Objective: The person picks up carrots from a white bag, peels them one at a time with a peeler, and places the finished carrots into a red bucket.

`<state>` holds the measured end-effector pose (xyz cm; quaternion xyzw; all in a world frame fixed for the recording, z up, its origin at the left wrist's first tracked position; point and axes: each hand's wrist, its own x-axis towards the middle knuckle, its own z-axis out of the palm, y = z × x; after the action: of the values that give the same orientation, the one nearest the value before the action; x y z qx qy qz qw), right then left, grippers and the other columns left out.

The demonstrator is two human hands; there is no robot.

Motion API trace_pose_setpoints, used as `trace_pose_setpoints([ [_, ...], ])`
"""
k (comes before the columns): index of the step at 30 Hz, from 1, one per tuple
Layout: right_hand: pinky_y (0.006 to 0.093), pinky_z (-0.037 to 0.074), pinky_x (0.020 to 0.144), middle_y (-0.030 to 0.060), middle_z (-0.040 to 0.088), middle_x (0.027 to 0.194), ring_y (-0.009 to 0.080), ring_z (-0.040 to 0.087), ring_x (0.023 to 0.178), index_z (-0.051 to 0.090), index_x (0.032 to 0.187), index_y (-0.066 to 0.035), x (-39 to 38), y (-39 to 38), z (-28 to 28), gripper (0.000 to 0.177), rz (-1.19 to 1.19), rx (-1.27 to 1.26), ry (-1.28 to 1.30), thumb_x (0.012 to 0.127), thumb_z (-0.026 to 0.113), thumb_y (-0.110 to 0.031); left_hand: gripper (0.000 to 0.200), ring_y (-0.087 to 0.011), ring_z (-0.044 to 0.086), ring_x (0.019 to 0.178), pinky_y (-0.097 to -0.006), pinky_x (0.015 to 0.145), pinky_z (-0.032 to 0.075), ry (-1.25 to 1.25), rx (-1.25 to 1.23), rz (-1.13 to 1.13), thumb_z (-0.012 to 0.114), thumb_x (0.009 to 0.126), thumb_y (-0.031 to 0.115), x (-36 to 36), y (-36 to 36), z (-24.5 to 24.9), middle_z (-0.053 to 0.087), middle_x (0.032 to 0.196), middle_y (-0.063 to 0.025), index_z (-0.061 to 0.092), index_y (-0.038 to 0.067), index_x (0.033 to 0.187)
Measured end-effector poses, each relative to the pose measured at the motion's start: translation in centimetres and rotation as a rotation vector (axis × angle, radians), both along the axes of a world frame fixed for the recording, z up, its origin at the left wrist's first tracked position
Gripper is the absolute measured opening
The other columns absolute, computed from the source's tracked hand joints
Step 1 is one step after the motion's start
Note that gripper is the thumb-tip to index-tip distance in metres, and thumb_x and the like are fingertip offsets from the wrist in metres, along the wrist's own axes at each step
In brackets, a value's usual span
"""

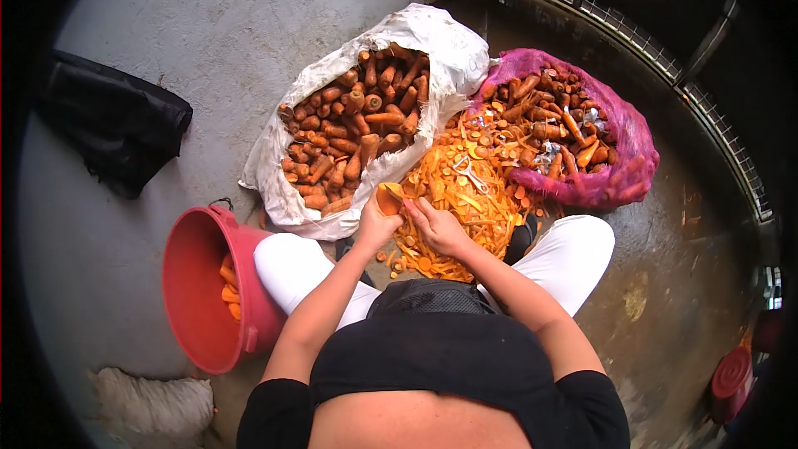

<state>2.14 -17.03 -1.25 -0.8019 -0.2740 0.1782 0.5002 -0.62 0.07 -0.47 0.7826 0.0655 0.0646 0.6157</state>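
My left hand is closed around a carrot whose bright orange surface shows above the fingers. Close beside it, my right hand has its fingers drawn together at the carrot's side; whatever it grips, if anything, is hidden. Both hands hover over a heap of carrot peelings on the floor between my legs. A white peeler lies on that heap. Just beyond the hands stands an open white sack full of unpeeled carrots.
A pink mesh sack with carrots and scraps stands at the right. By my left knee a red bucket leans, with several peeled carrots inside. A black bag and a pale sack lie at the left.
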Motion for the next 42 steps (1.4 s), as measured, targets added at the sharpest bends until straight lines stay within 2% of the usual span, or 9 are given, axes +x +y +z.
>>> trace_pose_setpoints([
  [6, 0.0485, 0.043, 0.086, 0.028, 0.06, 0.105, 0.0433, 0.056, 0.101, 0.049, 0.121, -0.005, 3.7, -3.0, -8.3, 0.058, -0.244, -0.305, 0.277, 0.096, 0.029, -0.054, 0.033, -0.0085, 0.056, 0.07, -0.0252, 0.066, 0.046, 0.166, -0.049, -0.098, 0.072, 0.065, 0.003, -0.5, -0.9, 5.1, 0.057, 0.078, -0.0011, 0.055, 0.003, 0.094],
  [8, 0.0473, 0.041, 0.091, 0.028, 0.06, 0.106, 0.0429, 0.055, 0.105, 0.05, 0.119, -0.001, 4.4, -3.3, -8.6, 0.064, -0.293, -0.307, 0.267, 0.096, 0.028, -0.056, 0.034, -0.0098, 0.056, 0.069, -0.0256, 0.064, 0.046, 0.305, -0.261, -0.168, 0.072, 0.064, 0.002, 0.0, 0.6, 5.7, 0.057, 0.079, -0.0019, 0.055, 0.003, 0.094],
  [14, 0.0485, 0.045, 0.078, 0.0289, 0.061, 0.092, 0.0444, 0.059, 0.091, 0.05, 0.11, -0.004, 2.0, -2.4, -2.3, 0.048, -0.228, -0.054, 0.17, 0.098, 0.033, -0.048, 0.039, -0.016, 0.056, 0.064, -0.0297, 0.06, 0.048, 0.432, -0.62, -0.266, 0.068, 0.065, 0.004, 0.4, 2.7, 4.6, 0.055, 0.081, -0.0054, 0.051, 0.003, 0.1],
  [22, 0.0514, 0.045, 0.062, 0.0235, 0.06, 0.072, 0.0445, 0.06, 0.072, 0.045, 0.102, -0.007, -0.7, -0.7, 1.3, 0.037, -0.045, 0.013, -0.053, 0.098, 0.036, -0.043, 0.038, -0.0133, 0.056, 0.066, -0.0257, 0.059, 0.047, 0.455, -0.514, -0.218, 0.059, 0.065, -0.001, 0.6, 2.2, 4.2, 0.056, 0.081, -0.0041, 0.052, 0.004, 0.102],
  [35, 0.0508, 0.047, 0.069, 0.0234, 0.063, 0.079, 0.0435, 0.061, 0.079, 0.048, 0.104, -0.009, -0.2, -0.8, 1.8, 0.047, -0.078, -0.157, -0.072, 0.097, 0.03, -0.052, 0.04, -0.0134, 0.054, 0.064, -0.0257, 0.057, 0.046, 0.447, -0.433, -0.198, 0.056, 0.062, -0.002, 0.8, 1.0, 4.5, 0.055, 0.08, -0.0053, 0.052, 0.002, 0.102],
  [37, 0.0512, 0.047, 0.075, 0.0251, 0.064, 0.086, 0.0441, 0.061, 0.085, 0.049, 0.106, -0.009, 0.7, -0.8, 0.1, 0.053, -0.123, -0.235, -0.02, 0.096, 0.026, -0.056, 0.04, -0.0136, 0.054, 0.062, -0.0263, 0.056, 0.045, 0.49, -0.49, -0.18, 0.055, 0.061, -0.003, 0.6, 1.4, 4.3, 0.055, 0.08, -0.006, 0.051, 0.002, 0.101],
  [38, 0.0512, 0.044, 0.084, 0.027, 0.063, 0.098, 0.0445, 0.06, 0.094, 0.048, 0.115, -0.009, 1.7, -1.3, -2.5, 0.063, -0.297, -0.14, 0.121, 0.094, 0.02, -0.061, 0.04, -0.0138, 0.053, 0.061, -0.0266, 0.055, 0.045, 0.508, -0.523, -0.175, 0.055, 0.061, -0.003, 0.5, 1.2, 4.2, 0.055, 0.08, -0.0063, 0.051, 0.002, 0.101],
  [40, 0.0481, 0.045, 0.085, 0.0235, 0.062, 0.109, 0.0408, 0.061, 0.097, 0.038, 0.135, -0.011, 4.0, -5.0, -8.3, 0.067, -0.344, -0.405, 0.247, 0.095, 0.018, -0.061, 0.038, -0.0138, 0.052, 0.06, -0.0269, 0.054, 0.045, 0.477, -0.564, -0.251, 0.058, 0.063, 0.001, 0.6, 1.4, 4.6, 0.053, 0.078, -0.0062, 0.05, 0.003, 0.1],
  [42, 0.0466, 0.044, 0.085, 0.0208, 0.063, 0.109, 0.036, 0.062, 0.097, 0.047, 0.13, -0.005, 4.7, -7.2, -11.1, 0.067, -0.431, -0.451, 0.323, 0.096, 0.023, -0.057, 0.036, -0.0137, 0.051, 0.058, -0.0271, 0.053, 0.045, 0.437, -0.602, -0.302, 0.06, 0.065, 0.005, 0.2, 2.3, 5.1, 0.051, 0.076, -0.006, 0.049, 0.005, 0.1],
])
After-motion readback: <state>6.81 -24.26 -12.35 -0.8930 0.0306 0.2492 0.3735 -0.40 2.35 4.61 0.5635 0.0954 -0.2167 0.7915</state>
